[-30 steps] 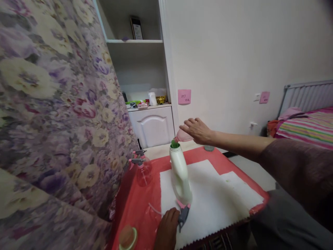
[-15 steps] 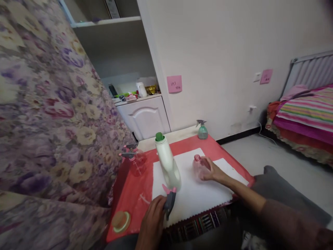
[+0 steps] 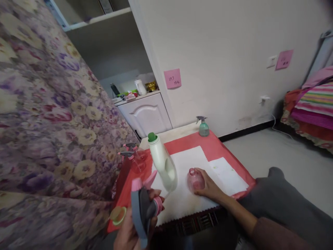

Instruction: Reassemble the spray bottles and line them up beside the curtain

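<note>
My left hand (image 3: 130,225) is closed around a grey and pink spray head (image 3: 140,208), held up close to the camera at the table's near edge. A thin pale tube seems to run from it toward the right. My right hand (image 3: 209,185) grips a see-through pink bottle (image 3: 194,182) by its right side; the bottle's neck is uncovered. Between the hands and farther back stands a pale green jug (image 3: 162,161) with a handle and a green piece in its mouth. A round, green-rimmed lid (image 3: 118,215) lies at the near left.
Two pink spray bottles (image 3: 136,163) stand at the table's left edge. At the far end is a green spray bottle (image 3: 204,129). White sheets (image 3: 189,156) cover part of the red tabletop (image 3: 179,140). A floral curtain (image 3: 65,139) hangs close on the left.
My left hand has lifted the spray head up toward the camera and turned it. The pink bottle has come slightly nearer and left, its mouth now tipped toward me. The view has shifted a little.
</note>
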A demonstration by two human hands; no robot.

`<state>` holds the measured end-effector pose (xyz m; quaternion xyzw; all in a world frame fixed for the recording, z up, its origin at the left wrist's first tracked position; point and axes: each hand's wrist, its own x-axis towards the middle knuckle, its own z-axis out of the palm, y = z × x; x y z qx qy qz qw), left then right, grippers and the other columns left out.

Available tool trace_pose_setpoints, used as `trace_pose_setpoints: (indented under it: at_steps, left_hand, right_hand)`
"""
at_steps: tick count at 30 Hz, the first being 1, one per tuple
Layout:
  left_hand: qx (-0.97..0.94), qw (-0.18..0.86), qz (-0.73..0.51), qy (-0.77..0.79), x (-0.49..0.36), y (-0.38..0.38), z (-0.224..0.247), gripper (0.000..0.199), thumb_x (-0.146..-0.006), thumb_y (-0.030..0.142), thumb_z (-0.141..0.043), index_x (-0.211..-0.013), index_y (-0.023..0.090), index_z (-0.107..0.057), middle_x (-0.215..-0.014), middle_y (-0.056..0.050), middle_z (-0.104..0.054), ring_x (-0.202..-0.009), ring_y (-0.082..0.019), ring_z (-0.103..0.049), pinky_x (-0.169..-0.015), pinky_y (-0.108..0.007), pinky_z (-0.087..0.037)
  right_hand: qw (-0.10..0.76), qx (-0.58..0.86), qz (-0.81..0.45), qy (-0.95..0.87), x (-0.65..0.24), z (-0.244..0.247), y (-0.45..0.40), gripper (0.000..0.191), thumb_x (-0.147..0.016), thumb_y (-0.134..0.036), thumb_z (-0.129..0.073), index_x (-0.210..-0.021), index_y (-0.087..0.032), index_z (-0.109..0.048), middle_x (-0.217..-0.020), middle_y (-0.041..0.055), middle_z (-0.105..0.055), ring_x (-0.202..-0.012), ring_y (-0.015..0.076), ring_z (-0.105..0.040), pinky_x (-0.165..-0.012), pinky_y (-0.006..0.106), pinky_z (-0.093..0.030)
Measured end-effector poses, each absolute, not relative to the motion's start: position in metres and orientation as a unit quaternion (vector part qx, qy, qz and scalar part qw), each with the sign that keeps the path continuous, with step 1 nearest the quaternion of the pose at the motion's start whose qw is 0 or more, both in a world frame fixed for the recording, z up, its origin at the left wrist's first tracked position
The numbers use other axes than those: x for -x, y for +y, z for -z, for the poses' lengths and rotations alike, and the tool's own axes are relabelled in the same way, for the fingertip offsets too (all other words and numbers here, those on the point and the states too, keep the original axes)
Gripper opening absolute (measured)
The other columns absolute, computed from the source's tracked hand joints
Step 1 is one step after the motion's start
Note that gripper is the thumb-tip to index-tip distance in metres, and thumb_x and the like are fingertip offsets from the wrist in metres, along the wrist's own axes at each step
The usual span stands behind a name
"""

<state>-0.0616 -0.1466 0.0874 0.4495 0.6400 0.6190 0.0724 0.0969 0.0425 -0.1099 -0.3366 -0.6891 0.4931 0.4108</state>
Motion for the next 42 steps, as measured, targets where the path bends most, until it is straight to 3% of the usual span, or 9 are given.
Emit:
trace_pose_setpoints:
  at_steps: [3, 7, 14, 24, 31, 42]
  left_hand:
    - [-0.433, 0.133, -0.691, 0.564, 0.045, -0.123, -0.102, 0.042, -0.073, 0.048, -0.076, -0.102, 0.019, -0.068, -0.097, -0.005, -0.072, -0.074, -0.017, -0.067, -0.071, -0.027, -0.058]
    - [-0.433, 0.217, -0.746, 0.458, 0.038, -0.095, -0.105, 0.04, -0.075, 0.037, -0.076, -0.109, 0.019, -0.064, -0.106, -0.006, -0.067, -0.083, -0.015, -0.065, -0.077, -0.027, -0.056]
    - [-0.457, 0.296, -0.69, 0.476, 0.029, -0.06, -0.087, 0.031, -0.083, 0.033, -0.07, -0.11, 0.021, -0.064, -0.109, -0.005, -0.066, -0.089, -0.014, -0.062, -0.079, -0.024, -0.051]
    - [-0.463, 0.309, -0.668, 0.494, 0.033, -0.032, -0.058, 0.024, -0.084, 0.031, -0.069, -0.106, 0.024, -0.064, -0.105, 0.0, -0.066, -0.092, -0.012, -0.062, -0.081, -0.021, -0.049]
    - [-0.441, 0.355, -0.643, 0.516, 0.033, -0.011, -0.025, 0.031, -0.078, 0.034, -0.074, -0.104, 0.021, -0.065, -0.107, -0.004, -0.069, -0.1, -0.018, -0.064, -0.089, -0.03, -0.051]
    - [-0.468, 0.365, -0.604, 0.532, 0.035, 0.005, 0.015, 0.023, -0.08, 0.03, -0.071, -0.099, 0.019, -0.066, -0.103, -0.005, -0.07, -0.094, -0.018, -0.063, -0.087, -0.03, -0.05]
  right_hand:
    - [0.415, 0.348, -0.486, -0.686, -0.097, 0.107, 0.042, 0.085, -0.058, -0.025, -0.077, -0.134, -0.03, -0.04, -0.139, 0.0088, -0.048, -0.133, 0.0332, -0.045, -0.114, 0.046, -0.037]
    - [0.412, 0.345, -0.484, -0.691, -0.095, 0.107, 0.044, 0.089, -0.056, -0.024, -0.078, -0.135, -0.025, -0.037, -0.139, 0.0124, -0.046, -0.133, 0.0328, -0.044, -0.114, 0.045, -0.036]
    - [0.41, 0.341, -0.483, -0.694, -0.092, 0.113, 0.048, 0.092, -0.053, -0.019, -0.077, -0.135, -0.021, -0.034, -0.138, 0.0147, -0.043, -0.132, 0.0335, -0.042, -0.114, 0.05, -0.033]
    - [0.407, 0.344, -0.492, -0.689, -0.093, 0.106, 0.045, 0.091, -0.054, -0.015, -0.075, -0.135, -0.024, -0.034, -0.138, 0.0129, -0.042, -0.132, 0.0323, -0.043, -0.113, 0.049, -0.035]
    - [0.41, 0.345, -0.492, -0.686, -0.091, 0.112, 0.045, 0.09, -0.054, -0.015, -0.072, -0.135, -0.021, -0.035, -0.138, 0.0142, -0.044, -0.132, 0.0322, -0.043, -0.113, 0.049, -0.034]
    - [0.42, 0.334, -0.511, -0.671, -0.09, 0.102, 0.045, 0.09, -0.053, -0.019, -0.073, -0.135, -0.019, -0.037, -0.138, 0.0157, -0.046, -0.13, 0.0342, -0.045, -0.111, 0.05, -0.036]
